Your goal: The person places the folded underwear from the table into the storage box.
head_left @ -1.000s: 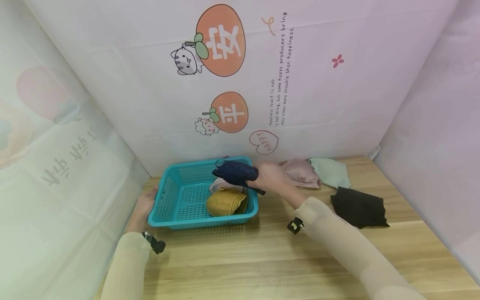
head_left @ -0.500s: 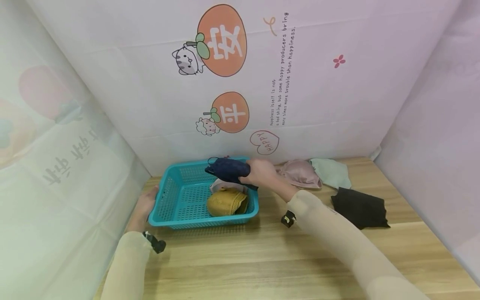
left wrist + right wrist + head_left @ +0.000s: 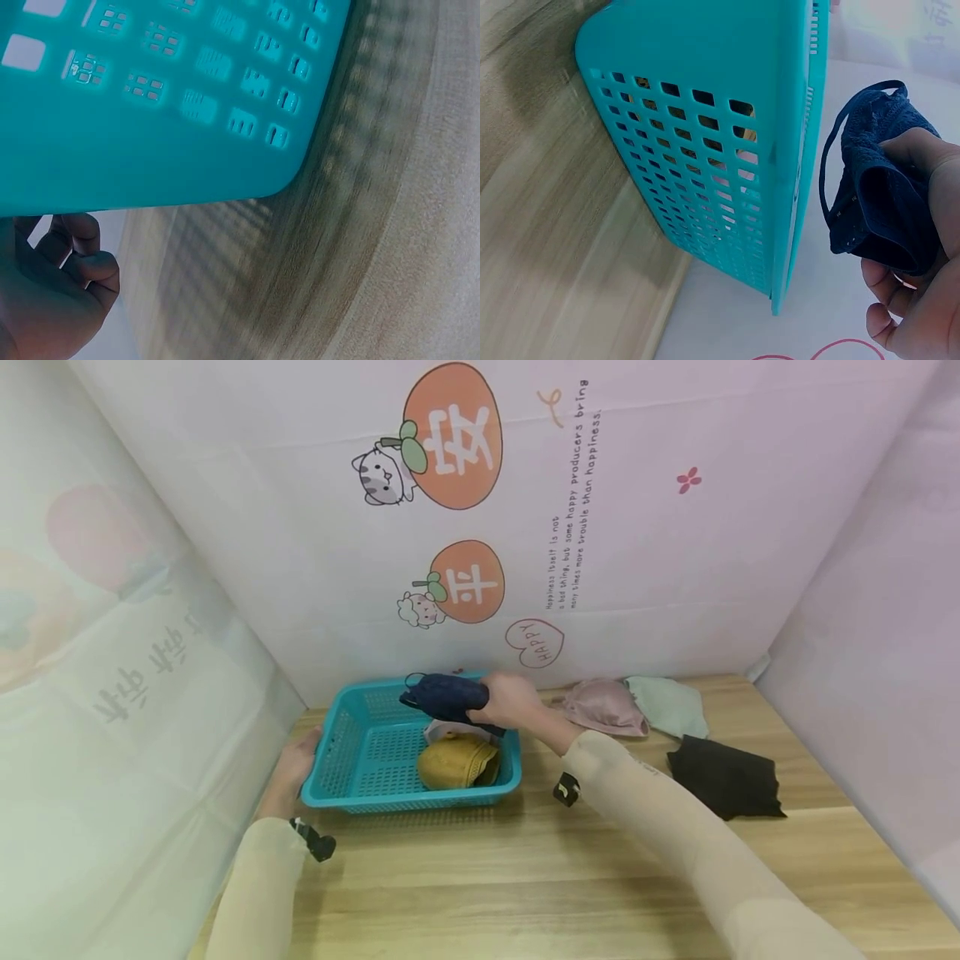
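A folded navy bra [image 3: 448, 695] with a thin strap is held in my right hand [image 3: 513, 702], above the back right part of a turquoise plastic basket [image 3: 412, 802]. In the right wrist view, the thumb presses on the lacy bra [image 3: 889, 202], and its strap loops out beyond the basket's rim. My left hand [image 3: 295, 768] grips the basket's left side; in the left wrist view its curled fingers [image 3: 84, 232] are at the rim, partly hidden by it. Inside the basket, a mustard-yellow bra [image 3: 453, 762] lies in front of a pale garment [image 3: 450, 728].
On the wooden table [image 3: 480, 877], right of the basket, lie a pink bra [image 3: 606, 706], a pale green cloth [image 3: 670, 706] and a black cloth [image 3: 723, 777]. Printed white sheeting [image 3: 637, 552] walls in the back and both sides.
My right hand has carried the navy bra leftward, over the basket. The left hand stays at the basket's left side, and the garments on the table have not moved.
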The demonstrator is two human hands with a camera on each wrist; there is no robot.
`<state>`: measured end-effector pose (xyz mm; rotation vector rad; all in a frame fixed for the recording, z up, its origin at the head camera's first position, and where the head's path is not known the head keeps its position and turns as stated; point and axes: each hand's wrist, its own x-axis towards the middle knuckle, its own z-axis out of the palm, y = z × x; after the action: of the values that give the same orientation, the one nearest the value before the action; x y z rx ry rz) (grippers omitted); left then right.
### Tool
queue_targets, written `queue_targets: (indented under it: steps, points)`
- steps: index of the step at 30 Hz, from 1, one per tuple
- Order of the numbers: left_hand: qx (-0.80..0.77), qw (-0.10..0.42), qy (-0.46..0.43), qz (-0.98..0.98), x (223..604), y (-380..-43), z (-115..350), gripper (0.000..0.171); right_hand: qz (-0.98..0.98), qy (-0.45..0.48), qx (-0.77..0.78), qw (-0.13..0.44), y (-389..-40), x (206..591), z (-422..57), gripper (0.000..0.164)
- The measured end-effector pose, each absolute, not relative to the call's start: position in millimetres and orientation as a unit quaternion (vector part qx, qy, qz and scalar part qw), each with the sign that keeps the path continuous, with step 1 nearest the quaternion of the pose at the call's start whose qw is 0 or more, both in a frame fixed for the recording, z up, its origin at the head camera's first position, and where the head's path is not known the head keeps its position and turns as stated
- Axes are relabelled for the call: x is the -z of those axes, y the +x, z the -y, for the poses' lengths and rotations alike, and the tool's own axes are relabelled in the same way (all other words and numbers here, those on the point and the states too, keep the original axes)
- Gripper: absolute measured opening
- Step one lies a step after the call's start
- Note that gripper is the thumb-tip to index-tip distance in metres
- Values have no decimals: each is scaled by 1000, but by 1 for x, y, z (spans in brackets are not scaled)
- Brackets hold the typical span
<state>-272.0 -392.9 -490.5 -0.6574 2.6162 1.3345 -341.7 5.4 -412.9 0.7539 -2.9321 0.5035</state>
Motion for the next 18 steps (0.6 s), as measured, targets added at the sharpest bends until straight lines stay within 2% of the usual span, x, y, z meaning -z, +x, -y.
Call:
queue_targets:
  steps: [18]
  points:
    - [-440, 63, -223, -868, 490, -274, 394, 93, 956, 244, -157, 28, -355, 410, 11, 38]
